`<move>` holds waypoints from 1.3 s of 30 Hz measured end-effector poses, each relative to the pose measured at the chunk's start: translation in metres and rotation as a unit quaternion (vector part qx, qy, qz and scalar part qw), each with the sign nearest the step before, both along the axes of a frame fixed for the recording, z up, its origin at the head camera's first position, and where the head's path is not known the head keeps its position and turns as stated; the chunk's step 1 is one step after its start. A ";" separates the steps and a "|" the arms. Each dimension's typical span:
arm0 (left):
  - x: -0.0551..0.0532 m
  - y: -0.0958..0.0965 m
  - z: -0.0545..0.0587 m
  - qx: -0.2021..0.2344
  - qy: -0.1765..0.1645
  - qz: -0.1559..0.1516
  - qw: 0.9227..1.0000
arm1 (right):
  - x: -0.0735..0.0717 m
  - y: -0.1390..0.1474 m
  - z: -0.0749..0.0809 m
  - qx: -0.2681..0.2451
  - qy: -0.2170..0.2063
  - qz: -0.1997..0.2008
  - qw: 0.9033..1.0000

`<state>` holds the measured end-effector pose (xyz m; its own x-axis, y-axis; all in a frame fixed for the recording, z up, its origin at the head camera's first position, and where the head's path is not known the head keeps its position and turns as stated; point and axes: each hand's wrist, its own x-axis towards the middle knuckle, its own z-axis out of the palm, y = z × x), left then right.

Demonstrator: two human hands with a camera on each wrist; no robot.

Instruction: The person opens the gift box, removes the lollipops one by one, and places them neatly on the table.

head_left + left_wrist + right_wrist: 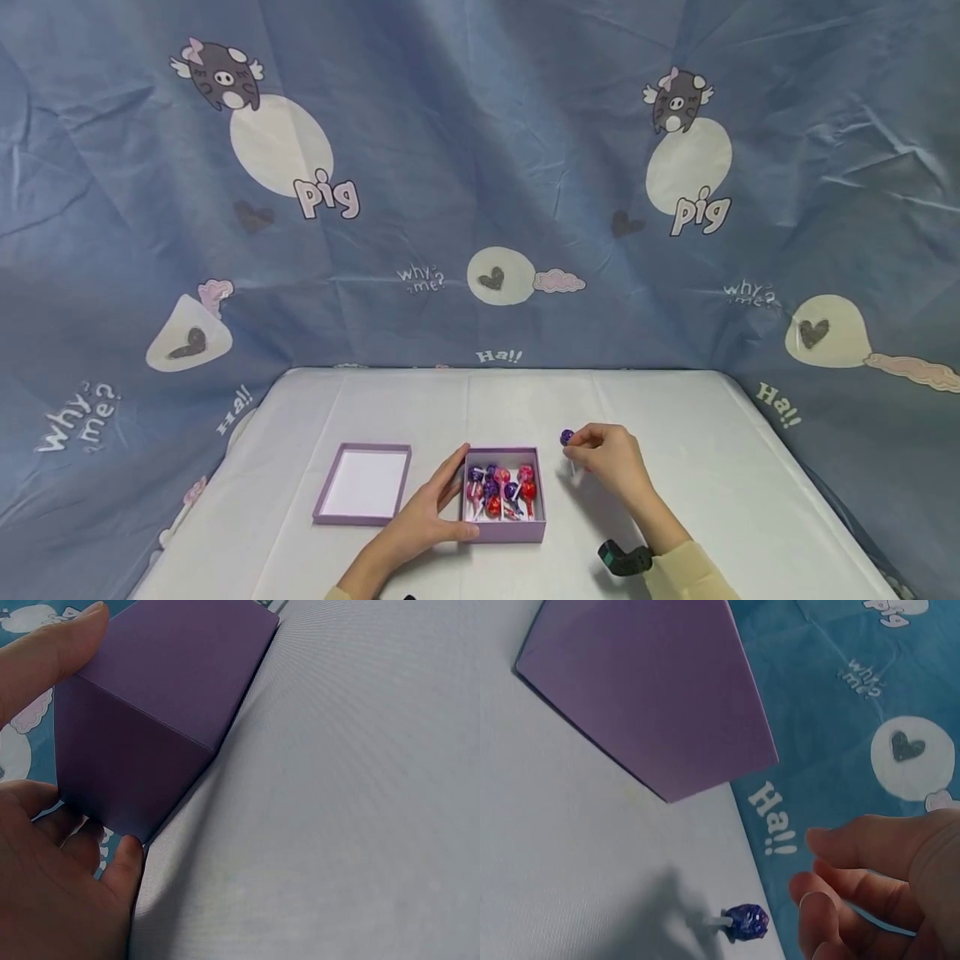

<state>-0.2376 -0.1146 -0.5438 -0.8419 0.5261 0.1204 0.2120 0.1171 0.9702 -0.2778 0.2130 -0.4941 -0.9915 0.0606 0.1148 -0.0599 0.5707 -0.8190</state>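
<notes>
Purple box (645,697), cropped in wrist views

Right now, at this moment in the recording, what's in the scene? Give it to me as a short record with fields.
Left hand: grips the purple box at its left side
Right hand: beside a purple-wrapped lollipop; wrist view shows no contact
Inside: red, pink and purple lollipops
Lid: inside up, left of the box
Backdrop: blue, pig-printed
</notes>
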 end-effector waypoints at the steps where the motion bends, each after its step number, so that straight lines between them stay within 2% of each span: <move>1: 0.000 0.001 0.000 0.000 0.000 -0.001 1.000 | 0.001 0.000 0.000 0.000 0.002 0.001 1.000; 16: -0.001 0.001 -0.003 0.007 -0.006 0.004 1.000 | 0.010 -0.016 0.010 -0.029 0.031 0.060 0.997; 23: 0.000 -0.003 -0.004 0.007 0.001 0.012 1.000 | 0.012 -0.032 0.015 -0.038 0.027 0.108 0.993; 33: -0.003 0.003 0.001 -0.002 -0.018 0.018 1.000 | 0.011 -0.047 0.027 -0.030 0.043 0.127 0.991; 39: -0.002 0.002 0.001 0.002 -0.014 0.017 1.000 | 0.013 -0.062 0.031 -0.034 0.043 0.149 0.987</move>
